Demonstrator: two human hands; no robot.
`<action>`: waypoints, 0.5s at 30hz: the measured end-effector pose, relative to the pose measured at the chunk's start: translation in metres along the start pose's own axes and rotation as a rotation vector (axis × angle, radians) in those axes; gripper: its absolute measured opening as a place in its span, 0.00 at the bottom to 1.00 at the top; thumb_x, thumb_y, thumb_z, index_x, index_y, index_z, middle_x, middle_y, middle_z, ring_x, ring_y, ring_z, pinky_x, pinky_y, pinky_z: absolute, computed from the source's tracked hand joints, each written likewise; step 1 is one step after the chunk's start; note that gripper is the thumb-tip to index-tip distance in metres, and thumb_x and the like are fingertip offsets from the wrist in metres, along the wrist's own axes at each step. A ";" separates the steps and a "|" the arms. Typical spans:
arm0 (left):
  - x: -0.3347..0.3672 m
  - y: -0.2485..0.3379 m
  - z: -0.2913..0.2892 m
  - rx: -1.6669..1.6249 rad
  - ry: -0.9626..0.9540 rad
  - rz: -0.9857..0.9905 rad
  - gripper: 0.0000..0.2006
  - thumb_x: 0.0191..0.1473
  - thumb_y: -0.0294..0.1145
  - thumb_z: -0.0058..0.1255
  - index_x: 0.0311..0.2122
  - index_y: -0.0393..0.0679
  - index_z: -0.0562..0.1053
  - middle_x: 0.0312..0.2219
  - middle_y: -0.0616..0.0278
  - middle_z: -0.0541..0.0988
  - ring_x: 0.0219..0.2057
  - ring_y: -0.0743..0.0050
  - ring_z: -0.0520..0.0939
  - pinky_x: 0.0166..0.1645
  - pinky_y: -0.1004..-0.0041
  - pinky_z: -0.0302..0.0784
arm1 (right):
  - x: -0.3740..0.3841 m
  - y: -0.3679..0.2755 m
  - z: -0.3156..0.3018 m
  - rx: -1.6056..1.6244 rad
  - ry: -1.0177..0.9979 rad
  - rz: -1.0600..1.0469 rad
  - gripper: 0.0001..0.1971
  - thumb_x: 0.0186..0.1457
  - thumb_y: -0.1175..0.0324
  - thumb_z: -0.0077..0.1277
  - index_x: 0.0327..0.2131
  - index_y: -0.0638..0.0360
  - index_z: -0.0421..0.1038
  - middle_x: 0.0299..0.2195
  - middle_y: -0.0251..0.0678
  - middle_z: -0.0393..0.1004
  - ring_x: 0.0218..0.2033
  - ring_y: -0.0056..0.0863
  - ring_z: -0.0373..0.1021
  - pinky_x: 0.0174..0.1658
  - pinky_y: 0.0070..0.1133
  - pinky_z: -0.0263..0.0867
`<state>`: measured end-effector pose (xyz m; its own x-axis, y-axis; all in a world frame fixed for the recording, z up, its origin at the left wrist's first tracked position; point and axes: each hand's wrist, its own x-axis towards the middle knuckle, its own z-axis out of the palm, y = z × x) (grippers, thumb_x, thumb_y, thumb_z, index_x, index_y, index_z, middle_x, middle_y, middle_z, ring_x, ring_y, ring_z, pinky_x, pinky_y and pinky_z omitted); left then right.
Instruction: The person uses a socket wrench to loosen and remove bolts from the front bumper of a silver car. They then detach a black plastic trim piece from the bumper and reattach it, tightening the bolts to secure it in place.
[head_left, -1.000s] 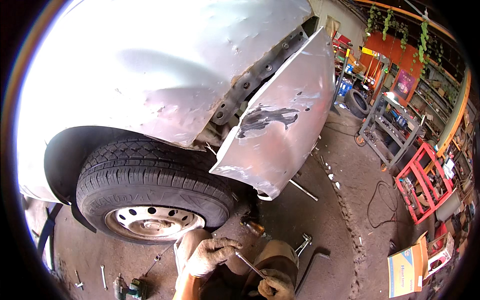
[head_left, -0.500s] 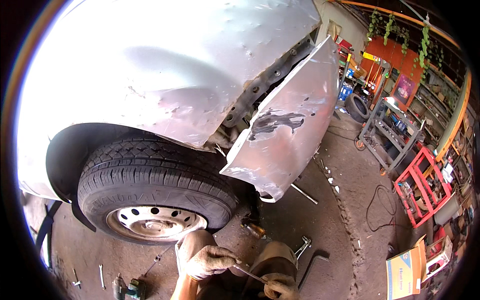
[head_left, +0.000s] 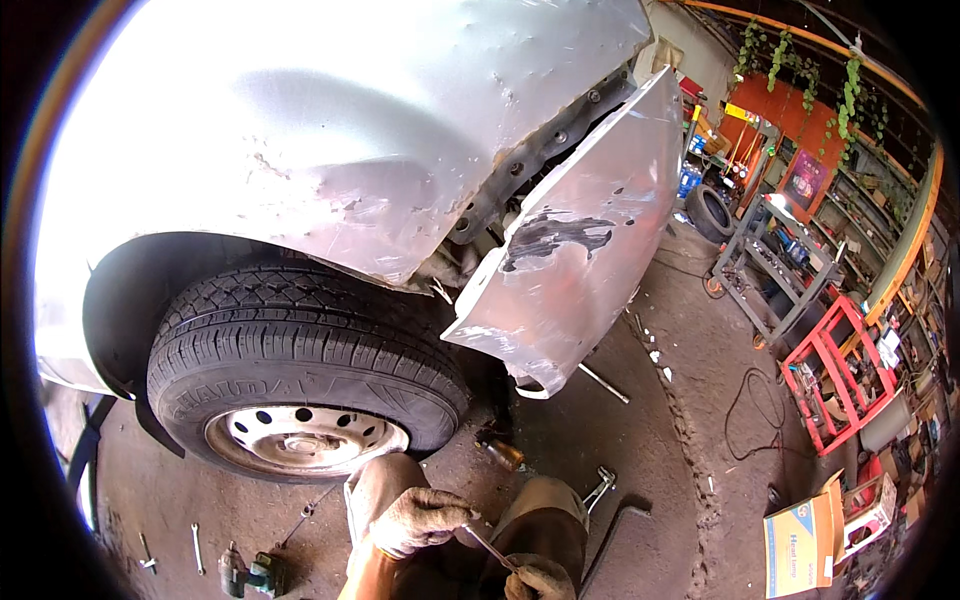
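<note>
Head view: left hand (head_left: 424, 519), right hand (head_left: 541, 580) curled closed round rod (head_left: 493, 548) near tire (head_left: 300, 378); seemed light, stiff, best held by ends.

Head fisheye cam, lkg dn/fwd, wheel (head_left: 300, 390) nr.

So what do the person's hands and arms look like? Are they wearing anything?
Yes! The left hand wears a grubby, brownish-beige work glove that covers the fingers. The left forearm shows no sleeve. The right hand wears a similar dirty glove, but it looks darker in the shade. The right forearm is out of view.
</note>
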<state>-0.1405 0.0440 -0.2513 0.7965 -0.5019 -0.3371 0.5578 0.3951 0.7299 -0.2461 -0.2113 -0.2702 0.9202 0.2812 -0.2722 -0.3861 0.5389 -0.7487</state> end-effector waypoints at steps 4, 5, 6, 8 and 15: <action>0.009 -0.020 0.001 -0.238 -0.042 0.111 0.13 0.61 0.35 0.61 0.44 0.35 0.81 0.25 0.63 0.79 0.24 0.76 0.74 0.31 0.78 0.69 | 0.004 -0.003 0.011 -0.028 0.080 0.008 0.11 0.68 0.66 0.43 0.40 0.61 0.74 0.14 0.29 0.60 0.14 0.21 0.55 0.20 0.21 0.52; 0.013 -0.026 0.005 -0.263 0.006 0.159 0.13 0.61 0.35 0.60 0.45 0.35 0.81 0.27 0.61 0.80 0.25 0.74 0.76 0.33 0.75 0.72 | 0.006 -0.004 0.014 0.011 0.084 0.032 0.12 0.68 0.65 0.43 0.36 0.60 0.73 0.14 0.29 0.60 0.14 0.21 0.55 0.20 0.21 0.52; 0.018 -0.033 0.009 -0.294 0.035 0.211 0.14 0.62 0.35 0.59 0.45 0.35 0.80 0.29 0.59 0.80 0.27 0.71 0.77 0.35 0.73 0.75 | 0.008 -0.004 0.018 0.051 0.088 0.055 0.13 0.68 0.63 0.43 0.31 0.59 0.72 0.14 0.29 0.60 0.14 0.21 0.55 0.20 0.22 0.52; 0.027 -0.044 0.019 -0.364 0.137 0.282 0.14 0.63 0.37 0.58 0.44 0.35 0.78 0.31 0.57 0.81 0.30 0.64 0.80 0.40 0.64 0.79 | 0.012 -0.004 0.028 0.083 0.139 0.096 0.16 0.68 0.62 0.43 0.25 0.56 0.66 0.14 0.29 0.59 0.14 0.22 0.55 0.20 0.22 0.52; 0.040 -0.064 0.033 -0.734 0.137 0.187 0.11 0.65 0.46 0.51 0.41 0.50 0.74 0.21 0.70 0.70 0.20 0.76 0.66 0.28 0.70 0.66 | 0.009 0.005 0.042 -0.290 0.139 -0.023 0.11 0.69 0.64 0.42 0.34 0.58 0.69 0.17 0.30 0.65 0.17 0.21 0.61 0.24 0.20 0.58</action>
<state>-0.1522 -0.0267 -0.2923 0.8879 -0.2958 -0.3525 0.3849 0.8972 0.2166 -0.2422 -0.1724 -0.2513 0.9362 0.1494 -0.3180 -0.3490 0.2900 -0.8911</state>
